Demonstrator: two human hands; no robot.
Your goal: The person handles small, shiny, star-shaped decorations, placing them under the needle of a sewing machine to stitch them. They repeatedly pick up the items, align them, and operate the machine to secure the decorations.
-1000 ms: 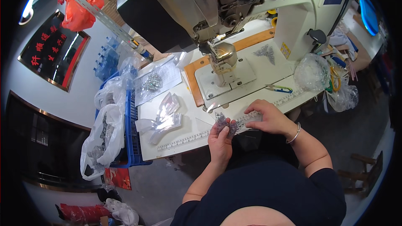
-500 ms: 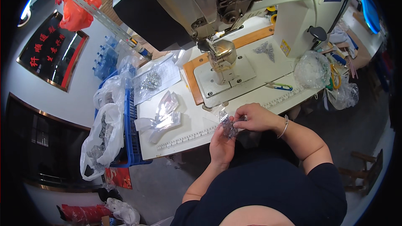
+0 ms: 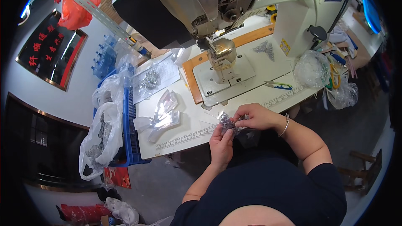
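Hands drawn back to white table (image 3: pixel 184 113) edge, sewing machine (image 3: pixel 234 12) behind.

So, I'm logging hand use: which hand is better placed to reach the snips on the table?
Probably the right hand: the snips lie just beyond it on the table, while the left hand grips the small silvery piece nearer the edge.
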